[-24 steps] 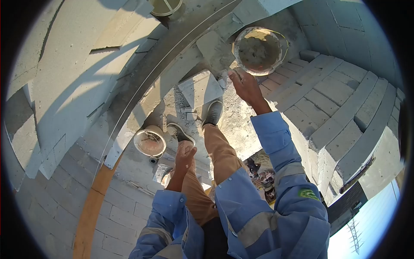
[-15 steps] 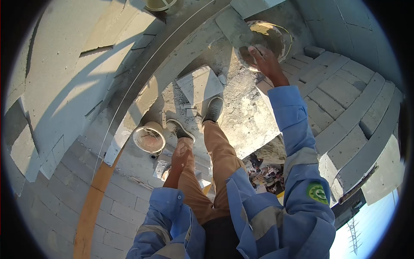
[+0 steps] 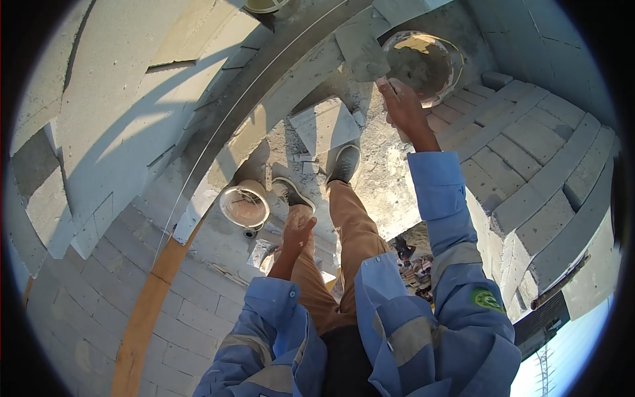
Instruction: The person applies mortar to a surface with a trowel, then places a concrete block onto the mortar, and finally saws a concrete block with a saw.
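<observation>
My right hand (image 3: 405,109) is closed around the handle end of what looks like a trowel (image 3: 362,53), its wide flat grey blade smeared with wet mortar. The blade lies over the low block ledge, just left of a round bucket (image 3: 423,66) of grey mortar with a yellow-edged rim. Lower down, my left hand (image 3: 297,231) hovers over or rests on my left leg, fingers loosely extended with nothing seen in them. A second, pale bucket (image 3: 244,203) stands on the floor left of my left shoe.
A loose pale block (image 3: 324,126) lies ahead of my shoes. Stacked blocks (image 3: 522,142) fill the right side. A taut string (image 3: 225,119) follows the block wall at left, above an orange-brown plank (image 3: 149,311). Rubble (image 3: 415,268) lies beside my right leg.
My right hand has drawn back from over the mortar bucket, down and slightly left, uncovering its mortar. My left hand has shifted up and right along my leg. The whole view has swung slightly.
</observation>
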`<state>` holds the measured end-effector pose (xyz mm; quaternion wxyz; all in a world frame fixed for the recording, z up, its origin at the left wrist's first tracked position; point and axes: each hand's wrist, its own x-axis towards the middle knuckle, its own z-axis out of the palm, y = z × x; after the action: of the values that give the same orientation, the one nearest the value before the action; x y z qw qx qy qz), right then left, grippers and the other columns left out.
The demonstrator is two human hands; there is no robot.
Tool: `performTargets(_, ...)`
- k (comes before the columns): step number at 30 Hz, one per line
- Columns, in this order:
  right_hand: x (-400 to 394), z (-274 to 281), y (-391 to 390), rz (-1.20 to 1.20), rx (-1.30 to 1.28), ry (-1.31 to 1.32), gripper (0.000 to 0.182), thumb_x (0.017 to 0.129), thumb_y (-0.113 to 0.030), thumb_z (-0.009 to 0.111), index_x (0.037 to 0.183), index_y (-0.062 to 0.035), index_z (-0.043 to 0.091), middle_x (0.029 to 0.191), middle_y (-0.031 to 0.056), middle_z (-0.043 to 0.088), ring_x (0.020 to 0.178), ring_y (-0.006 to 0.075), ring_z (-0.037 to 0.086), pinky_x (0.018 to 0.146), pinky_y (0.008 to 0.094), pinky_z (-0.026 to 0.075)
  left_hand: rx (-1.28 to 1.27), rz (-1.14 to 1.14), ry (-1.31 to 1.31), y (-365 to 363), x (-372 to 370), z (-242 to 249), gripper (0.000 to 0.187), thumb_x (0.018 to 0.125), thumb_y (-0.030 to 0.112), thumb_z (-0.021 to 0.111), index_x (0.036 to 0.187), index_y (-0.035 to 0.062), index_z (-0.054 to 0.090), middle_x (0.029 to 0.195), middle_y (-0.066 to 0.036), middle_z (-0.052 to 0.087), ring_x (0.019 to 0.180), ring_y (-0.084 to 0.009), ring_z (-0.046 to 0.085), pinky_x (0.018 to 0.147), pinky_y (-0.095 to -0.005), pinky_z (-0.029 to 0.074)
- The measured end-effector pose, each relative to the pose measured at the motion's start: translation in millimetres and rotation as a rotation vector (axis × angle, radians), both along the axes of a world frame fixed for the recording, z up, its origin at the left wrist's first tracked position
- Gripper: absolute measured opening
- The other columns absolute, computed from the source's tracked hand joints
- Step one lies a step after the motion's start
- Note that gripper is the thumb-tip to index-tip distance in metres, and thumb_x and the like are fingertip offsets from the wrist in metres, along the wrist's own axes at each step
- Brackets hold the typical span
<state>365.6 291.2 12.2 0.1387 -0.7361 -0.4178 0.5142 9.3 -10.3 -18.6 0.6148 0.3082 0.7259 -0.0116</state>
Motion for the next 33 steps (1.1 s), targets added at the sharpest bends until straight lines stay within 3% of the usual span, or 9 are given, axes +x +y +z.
performTargets(5, -68.2, 28.4, -57.9, 0.37, -0.018, 0.114, 0.055, 0.101, -0.052, 0.045, 0.104, 0.0002, 0.062, 0.096, 0.0277, 0.066, 0.093, 0.0464, 0.063, 0.081, 0.0522, 0.047, 0.016, -0.005, -0.072, 0.9, -0.9, -2.0, 0.087, 0.085, 0.046, 0.074, 0.138, -0.0153, 0.043, 0.126, -0.023, 0.062, 0.123, -0.0306, 0.059, 0.102, -0.0364, 0.047)
performTargets(10, -48.5, 24.0, -125.8, 0.167, -0.037, 0.006, 0.054, 0.099, -0.054, 0.048, 0.105, -0.0015, 0.06, 0.096, 0.0275, 0.067, 0.094, 0.0467, 0.063, 0.08, 0.0522, 0.048, -0.04, -0.001, -0.099, 26.0, -43.2, 28.2, 0.063, 0.088, 0.032, 0.073, 0.132, -0.0086, 0.052, 0.117, -0.018, 0.066, 0.109, -0.0231, 0.064, 0.092, -0.0332, 0.05)
performTargets(13, 10.8, -20.2, -127.2, -0.087, -0.087, -0.269, 0.049, 0.098, -0.049, 0.053, 0.112, -0.0021, 0.058, 0.097, 0.0285, 0.067, 0.095, 0.0476, 0.064, 0.079, 0.0529, 0.05, -0.059, -0.04, 0.037, 36.7, -74.0, 48.8, 0.063, 0.087, 0.033, 0.072, 0.13, -0.0082, 0.054, 0.122, -0.021, 0.065, 0.109, -0.0259, 0.066, 0.092, -0.0348, 0.051)
performTargets(15, 58.8, -66.7, -104.4, -0.064, -0.183, -0.461, 0.049, 0.095, -0.044, 0.058, 0.121, -0.0026, 0.056, 0.1, 0.0279, 0.068, 0.098, 0.0471, 0.065, 0.081, 0.0532, 0.052, -0.068, -0.054, 0.164, -14.1, -135.8, 9.3, 0.061, 0.085, 0.034, 0.073, 0.126, -0.0082, 0.057, 0.116, -0.022, 0.068, 0.107, -0.0278, 0.067, 0.092, -0.0365, 0.051)
performTargets(18, 114.4, -140.9, -57.4, -0.021, -0.239, -0.577, 0.048, 0.091, -0.039, 0.062, 0.121, -0.0026, 0.06, 0.101, 0.0246, 0.071, 0.1, 0.0423, 0.068, 0.083, 0.0499, 0.055, -0.251, -0.25, 0.363, -12.7, -133.6, 54.1, 0.066, 0.082, 0.041, 0.074, 0.123, -0.0087, 0.06, 0.114, -0.025, 0.069, 0.109, -0.0339, 0.067, 0.093, -0.0395, 0.051)
performTargets(22, 148.3, -199.7, 13.6, 0.278, -0.307, -0.621, 0.033, 0.088, -0.03, 0.064, 0.111, -0.0079, 0.07, 0.105, 0.0202, 0.072, 0.102, 0.0343, 0.071, 0.078, 0.0497, 0.057, -0.35, -0.343, 0.479, -12.0, -70.4, 53.5, 0.068, 0.082, 0.046, 0.074, 0.125, -0.005, 0.061, 0.116, -0.027, 0.068, 0.112, -0.0357, 0.065, 0.096, -0.0394, 0.051)
performTargets(23, 145.1, -211.8, 21.3, 0.281, -0.311, -0.595, 0.033, 0.088, -0.03, 0.064, 0.111, -0.0079, 0.07, 0.105, 0.0202, 0.072, 0.102, 0.0343, 0.071, 0.078, 0.0497, 0.057, -0.368, -0.114, 0.339, -11.3, -55.3, 49.0, 0.067, 0.082, 0.045, 0.073, 0.125, -0.0052, 0.061, 0.119, -0.026, 0.067, 0.111, -0.0348, 0.065, 0.094, -0.0392, 0.051)
performTargets(25, 137.7, -227.0, 38.6, 0.357, -0.251, -0.643, 0.026, 0.085, -0.028, 0.066, 0.103, -0.01, 0.074, 0.099, 0.0184, 0.073, 0.094, 0.0356, 0.073, 0.075, 0.0493, 0.058, -0.398, -0.177, 0.243, 25.0, 8.2, 46.8, 0.062, 0.088, 0.038, 0.071, 0.13, -0.0057, 0.057, 0.118, -0.019, 0.066, 0.105, -0.0268, 0.066, 0.088, -0.0351, 0.052)
performTargets(33, 196.0, -251.4, -12.9, 0.197, -0.043, -0.548, 0.035, 0.083, -0.031, 0.068, 0.108, -0.0082, 0.07, 0.094, 0.0178, 0.073, 0.087, 0.039, 0.071, 0.073, 0.0489, 0.057, -0.212, 0.144, -0.125, 101.3, 168.6, 47.7, 0.06, 0.096, 0.029, 0.067, 0.139, -0.0083, 0.046, 0.128, -0.021, 0.062, 0.117, -0.024, 0.061, 0.099, -0.0338, 0.049)
